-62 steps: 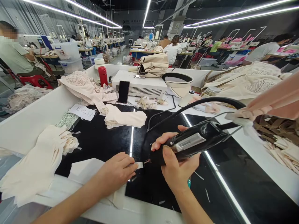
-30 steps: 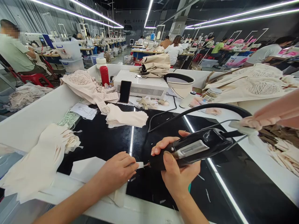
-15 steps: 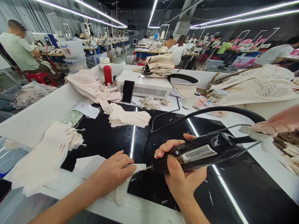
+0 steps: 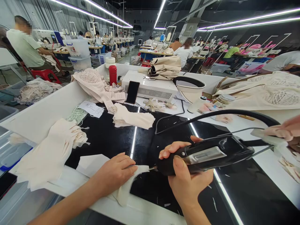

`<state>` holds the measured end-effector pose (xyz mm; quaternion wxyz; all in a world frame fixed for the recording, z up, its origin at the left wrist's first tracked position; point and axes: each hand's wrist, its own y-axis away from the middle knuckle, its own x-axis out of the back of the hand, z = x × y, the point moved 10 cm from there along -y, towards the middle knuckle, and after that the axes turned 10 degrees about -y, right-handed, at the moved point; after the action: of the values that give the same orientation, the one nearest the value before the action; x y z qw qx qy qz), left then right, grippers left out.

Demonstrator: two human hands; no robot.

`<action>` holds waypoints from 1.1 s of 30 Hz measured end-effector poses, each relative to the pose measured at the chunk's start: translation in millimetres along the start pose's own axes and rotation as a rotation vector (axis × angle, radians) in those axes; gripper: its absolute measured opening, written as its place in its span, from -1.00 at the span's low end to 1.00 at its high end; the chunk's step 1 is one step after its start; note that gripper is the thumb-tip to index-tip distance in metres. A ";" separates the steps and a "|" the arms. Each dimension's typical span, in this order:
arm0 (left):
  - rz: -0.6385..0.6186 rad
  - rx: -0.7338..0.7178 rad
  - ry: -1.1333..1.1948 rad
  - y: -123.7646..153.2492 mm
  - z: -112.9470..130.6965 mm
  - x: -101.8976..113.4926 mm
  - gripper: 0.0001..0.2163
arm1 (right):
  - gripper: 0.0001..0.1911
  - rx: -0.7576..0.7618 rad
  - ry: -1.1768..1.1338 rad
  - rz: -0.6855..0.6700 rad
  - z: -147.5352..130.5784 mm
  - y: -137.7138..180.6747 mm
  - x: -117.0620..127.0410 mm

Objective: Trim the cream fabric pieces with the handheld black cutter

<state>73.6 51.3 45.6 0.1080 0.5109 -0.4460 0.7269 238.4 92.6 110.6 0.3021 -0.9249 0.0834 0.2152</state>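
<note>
My right hand [image 4: 187, 175] is wrapped round a black corded handheld power tool [image 4: 208, 154] with a silver plate on its side. Its thin metal tip points left and meets, or nearly meets, the edge of a cream fabric piece [image 4: 142, 169]. My left hand [image 4: 119, 170] lies flat on that fabric, fingers stretched out and pressing it down by the front edge of the black tabletop [image 4: 100, 134]. Under my left wrist is a white sheet [image 4: 91, 163]. At the right edge another person's hand [image 4: 290, 128] holds a pale cloth close to the tool's cord.
Stacked cream fabric pieces lie at left [image 4: 51, 150] and in the middle [image 4: 132, 115]. Behind them stand a phone [image 4: 132, 92], a red bottle [image 4: 112, 75] and a white metal box [image 4: 150, 84]. The black cord [image 4: 234, 112] arches across the right side. Small scraps dot the tabletop.
The whole view has shifted slightly, so most things appear a little further right. Both hands keep their holds, and the tool's tip stays at the fabric edge.
</note>
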 end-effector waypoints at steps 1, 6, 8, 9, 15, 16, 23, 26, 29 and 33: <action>0.001 0.002 -0.001 0.2 -0.1 -0.2 -0.80 | -0.55 0.001 -0.006 0.001 0.5 -1.0 -1.8; -0.006 0.005 -0.004 0.6 -0.8 -1.8 -0.79 | -0.55 0.015 -0.031 -0.007 6.3 -4.0 -13.7; -0.011 0.006 -0.010 0.2 -1.1 -2.7 -0.79 | -0.56 0.015 -0.024 -0.014 9.5 -3.7 -17.6; -0.010 0.007 -0.012 -0.1 -1.1 -2.7 -0.79 | -0.56 0.015 -0.019 -0.017 10.9 -3.2 -19.1; -0.009 0.014 -0.002 -0.9 -1.1 -2.4 -0.81 | -0.58 0.006 -0.018 -0.024 14.6 -0.1 -21.9; -0.007 0.015 -0.002 -0.8 -1.1 -2.1 -0.81 | -0.58 0.003 -0.019 -0.028 14.5 -0.3 -21.9; -0.026 0.006 0.003 1.6 -1.0 -5.2 -0.81 | -0.56 0.010 0.006 0.018 7.4 -6.4 -8.4; -0.006 0.005 0.005 2.2 -1.7 -3.6 -0.80 | -0.55 0.012 0.004 0.017 7.1 -5.9 -5.7; 0.001 0.005 0.010 2.5 -2.2 -2.7 -0.80 | -0.54 0.019 -0.003 0.011 8.3 -3.5 -6.6; -0.002 0.001 0.010 3.3 -1.9 -3.2 -0.82 | -0.55 0.026 0.009 0.006 8.7 -2.5 -10.4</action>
<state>71.8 51.8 41.0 0.1105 0.5078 -0.4445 0.7297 226.8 100.1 110.3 0.3131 -0.9216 0.0904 0.2110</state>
